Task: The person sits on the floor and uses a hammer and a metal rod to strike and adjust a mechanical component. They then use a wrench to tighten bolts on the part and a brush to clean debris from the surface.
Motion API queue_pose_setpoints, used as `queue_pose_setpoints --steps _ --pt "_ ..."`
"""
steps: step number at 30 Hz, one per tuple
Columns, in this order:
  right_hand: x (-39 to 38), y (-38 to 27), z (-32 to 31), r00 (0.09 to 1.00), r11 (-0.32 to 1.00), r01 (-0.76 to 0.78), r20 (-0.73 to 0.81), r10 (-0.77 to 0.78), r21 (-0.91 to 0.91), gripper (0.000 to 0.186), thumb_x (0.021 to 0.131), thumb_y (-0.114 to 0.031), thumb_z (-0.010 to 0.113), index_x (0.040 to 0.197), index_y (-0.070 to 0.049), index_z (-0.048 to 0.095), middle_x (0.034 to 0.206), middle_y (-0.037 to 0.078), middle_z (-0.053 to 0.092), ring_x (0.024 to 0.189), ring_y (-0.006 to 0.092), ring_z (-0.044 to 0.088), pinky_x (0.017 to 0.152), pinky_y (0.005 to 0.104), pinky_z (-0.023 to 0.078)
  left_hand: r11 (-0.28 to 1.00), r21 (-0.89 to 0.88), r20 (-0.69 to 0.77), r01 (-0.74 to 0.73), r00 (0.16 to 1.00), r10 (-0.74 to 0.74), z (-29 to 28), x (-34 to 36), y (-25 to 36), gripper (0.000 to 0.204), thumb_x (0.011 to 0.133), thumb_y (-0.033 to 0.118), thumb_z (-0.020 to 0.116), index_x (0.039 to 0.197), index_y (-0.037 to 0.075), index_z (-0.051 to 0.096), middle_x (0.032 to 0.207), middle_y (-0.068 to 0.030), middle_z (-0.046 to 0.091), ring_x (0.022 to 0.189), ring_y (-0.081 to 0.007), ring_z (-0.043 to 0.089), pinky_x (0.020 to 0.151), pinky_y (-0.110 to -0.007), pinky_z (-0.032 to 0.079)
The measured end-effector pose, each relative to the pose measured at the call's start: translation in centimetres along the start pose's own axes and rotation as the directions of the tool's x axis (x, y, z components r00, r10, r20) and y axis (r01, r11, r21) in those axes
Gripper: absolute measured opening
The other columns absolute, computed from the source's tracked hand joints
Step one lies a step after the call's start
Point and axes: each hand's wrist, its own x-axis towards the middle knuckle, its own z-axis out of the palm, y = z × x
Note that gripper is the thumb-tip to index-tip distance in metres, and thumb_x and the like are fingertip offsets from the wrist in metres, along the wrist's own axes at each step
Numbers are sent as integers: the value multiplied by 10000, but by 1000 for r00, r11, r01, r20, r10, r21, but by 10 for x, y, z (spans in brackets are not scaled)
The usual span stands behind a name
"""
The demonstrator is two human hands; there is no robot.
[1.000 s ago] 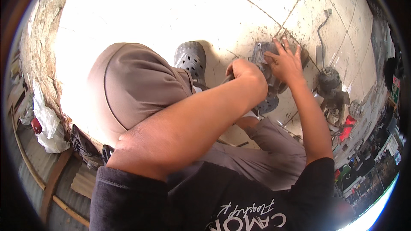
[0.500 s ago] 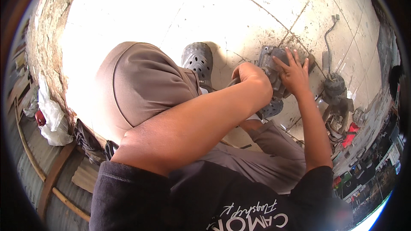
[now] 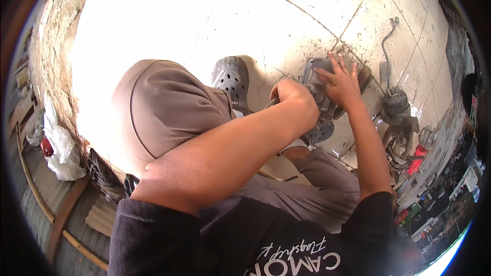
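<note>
"Any containers?"
"A white plastic bag (image 3: pixel 62 143), beyond the tiled floor's (image 3: pixel 286 25) left edge; contents unclear."
"And the hands?"
"Right hand (image 3: pixel 341 85): fingers spread wide over the dark metal part (image 3: pixel 320 91), near a tile corner. Left hand (image 3: pixel 289 91): wrist bent, grip hidden; can't tell."

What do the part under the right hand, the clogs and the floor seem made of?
Part: probably metal, dull grey, from its blocky body, though grime leaves that open. Clogs: likely moulded foam or rubber, matte dark grey, from the holed uppers. Floor: apparently glazed ceramic tile, pale, from its joint lines.
</note>
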Motion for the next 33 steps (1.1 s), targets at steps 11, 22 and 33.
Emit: queue_pose_setpoints --steps 11,22,33 --pt "-50 21 45 986 967 -154 -34 164 205 412 985 -467 392 1382 -398 476 1583 66 191 1457 323 158 1138 596 73 1000 12 41 1 999 -1 -1 1 1 332 826 226 690 1147 143 694 1119 -30 686 975 -206 679 768 -373 550" --pt "-52 -35 57 943 906 -307 -36 331 292 474 997 -524 294 1440 -387 386 1593 91 140 1466 343 87 1137 603 38 996 78 12 -39 999 38 4 4 1 334 846 225 667 1171 147 683 1147 -23 676 982 -212 675 770 -381 549" --pt "-26 -44 36 859 776 -496 92 503 390 577 978 -587 224 1485 -326 310 1589 105 148 1449 410 95 1111 654 90 997 77 -5 -12 1000 13 3 -5 2 326 831 221 684 1146 139 694 1137 -25 680 991 -196 673 774 -356 558"
